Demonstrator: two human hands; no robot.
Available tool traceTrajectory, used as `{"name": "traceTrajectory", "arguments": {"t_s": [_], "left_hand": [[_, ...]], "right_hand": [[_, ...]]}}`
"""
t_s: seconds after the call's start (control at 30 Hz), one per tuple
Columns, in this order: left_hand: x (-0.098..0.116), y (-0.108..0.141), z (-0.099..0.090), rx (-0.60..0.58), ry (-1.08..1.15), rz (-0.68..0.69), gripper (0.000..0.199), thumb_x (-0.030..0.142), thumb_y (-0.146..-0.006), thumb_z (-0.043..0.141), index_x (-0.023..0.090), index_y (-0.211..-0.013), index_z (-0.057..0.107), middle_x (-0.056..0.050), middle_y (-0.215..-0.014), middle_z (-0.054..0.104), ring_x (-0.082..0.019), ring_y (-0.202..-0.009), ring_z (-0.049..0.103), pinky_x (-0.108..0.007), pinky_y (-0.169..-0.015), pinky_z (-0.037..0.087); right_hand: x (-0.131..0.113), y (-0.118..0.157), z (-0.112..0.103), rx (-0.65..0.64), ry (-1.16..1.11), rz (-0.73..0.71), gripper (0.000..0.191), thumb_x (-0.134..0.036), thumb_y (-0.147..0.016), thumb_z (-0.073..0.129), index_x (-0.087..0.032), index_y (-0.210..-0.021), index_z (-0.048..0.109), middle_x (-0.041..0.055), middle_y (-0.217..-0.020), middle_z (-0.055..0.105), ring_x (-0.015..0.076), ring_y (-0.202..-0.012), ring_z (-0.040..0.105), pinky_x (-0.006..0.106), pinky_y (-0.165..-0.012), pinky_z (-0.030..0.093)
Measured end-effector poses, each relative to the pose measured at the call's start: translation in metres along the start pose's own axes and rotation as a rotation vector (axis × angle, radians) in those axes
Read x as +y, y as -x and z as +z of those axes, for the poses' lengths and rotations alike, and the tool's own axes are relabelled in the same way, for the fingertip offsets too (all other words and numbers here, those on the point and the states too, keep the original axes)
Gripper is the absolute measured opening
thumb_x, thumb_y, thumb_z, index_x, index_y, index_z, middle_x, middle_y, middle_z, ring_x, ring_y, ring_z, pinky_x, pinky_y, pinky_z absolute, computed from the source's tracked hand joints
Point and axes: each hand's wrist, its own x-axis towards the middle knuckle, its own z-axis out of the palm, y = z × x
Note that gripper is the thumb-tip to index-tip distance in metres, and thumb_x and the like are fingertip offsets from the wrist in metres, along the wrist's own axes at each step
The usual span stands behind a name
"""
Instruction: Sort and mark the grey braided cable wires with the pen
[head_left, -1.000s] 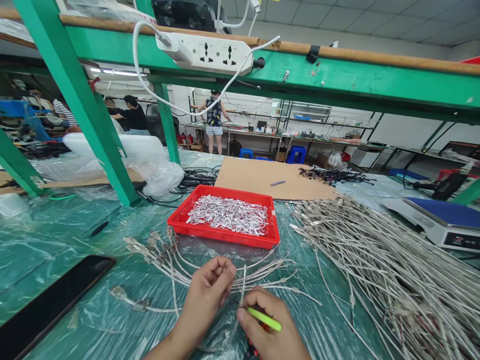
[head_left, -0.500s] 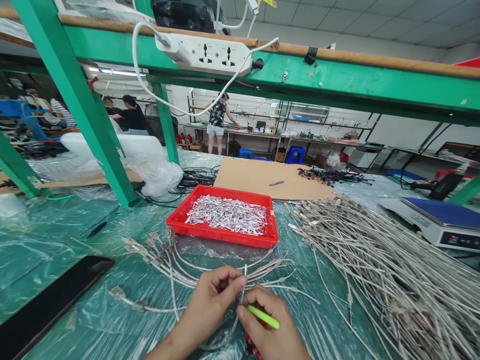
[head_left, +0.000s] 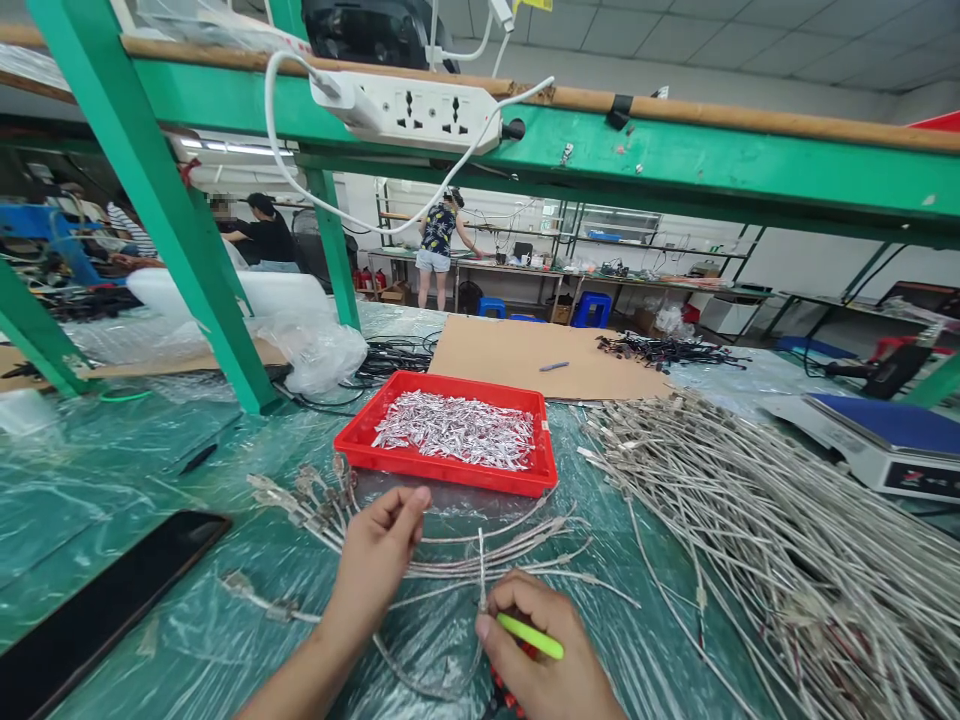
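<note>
Just beyond your right hand [head_left: 566,630], the thin silvery-white cable [head_left: 481,562] is pointing its tip away from you, toward the red tray [head_left: 450,472]. That hand is pinching the cable and holding a lime-green stick [head_left: 530,636] too. Your left hand [head_left: 375,560] is hovering apart, to the left, thumb and finger pressing together, nothing showing between them. The cable is looking shiny and straight at its tip, bending below.

Film-covered green surface [head_left: 97,470] carries smartphone [head_left: 105,620], red tray [head_left: 450,474], small cable bunch [head_left: 301,502], big cable pile [head_left: 757,510], digital scale [head_left: 892,420], cardboard sheet [head_left: 495,352].
</note>
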Motion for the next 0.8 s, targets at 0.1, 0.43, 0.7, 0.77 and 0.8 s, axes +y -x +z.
{"name": "traceTrajectory", "arguments": {"t_s": [0.1, 0.43, 0.7, 0.77, 0.8], "left_hand": [[0.001, -0.002, -0.001, -0.004, -0.009, -0.044, 0.050, 0.063, -0.080, 0.060, 0.016, -0.061, 0.056, 0.007, -0.043, 0.041, -0.008, -0.041, 0.031, -0.019, -0.041, 0.024], [-0.002, 0.041, 0.028, -0.634, 0.052, -0.100, 0.034, 0.046, -0.079, 0.072, 0.016, -0.094, 0.066, 0.002, -0.065, 0.060, -0.014, -0.061, 0.053, -0.022, -0.059, 0.041], [-0.003, 0.033, 0.022, -0.666, 0.012, -0.035, 0.032, 0.045, -0.090, 0.060, 0.015, -0.083, 0.067, 0.001, -0.066, 0.057, -0.014, -0.064, 0.048, -0.023, -0.064, 0.036], [-0.001, 0.035, 0.023, -0.721, -0.004, -0.028, 0.033, 0.046, -0.091, 0.058, 0.015, -0.080, 0.065, 0.001, -0.067, 0.057, -0.015, -0.065, 0.048, -0.024, -0.064, 0.036], [-0.001, 0.036, 0.023, -0.744, -0.013, -0.024, 0.034, 0.046, -0.091, 0.057, 0.015, -0.078, 0.064, 0.001, -0.067, 0.057, -0.015, -0.065, 0.048, -0.024, -0.063, 0.036]], "right_hand": [[0.004, 0.000, 0.003, 0.084, -0.057, 0.026, 0.017, -0.027, -0.084, 0.062, -0.018, -0.069, 0.059, -0.0015, -0.068, 0.054, 0.0131, -0.062, 0.050, 0.021, -0.057, 0.038], [0.010, -0.006, -0.006, 0.237, -0.063, -0.031, 0.014, -0.025, -0.086, 0.063, -0.019, -0.074, 0.066, 0.0010, -0.075, 0.062, 0.0155, -0.069, 0.059, 0.023, -0.065, 0.045], [0.004, -0.008, -0.017, 0.357, -0.302, 0.125, 0.037, -0.052, -0.093, 0.051, -0.019, -0.085, 0.067, 0.0026, -0.072, 0.064, 0.0146, -0.056, 0.058, 0.024, -0.053, 0.047], [0.004, -0.008, -0.020, 0.339, -0.379, 0.146, 0.038, -0.054, -0.091, 0.054, -0.018, -0.090, 0.068, 0.0030, -0.071, 0.066, 0.0148, -0.056, 0.059, 0.024, -0.054, 0.048], [0.003, -0.009, -0.021, 0.325, -0.389, 0.141, 0.036, -0.053, -0.089, 0.059, -0.018, -0.092, 0.069, 0.0024, -0.071, 0.066, 0.0145, -0.057, 0.059, 0.024, -0.055, 0.048]]}}
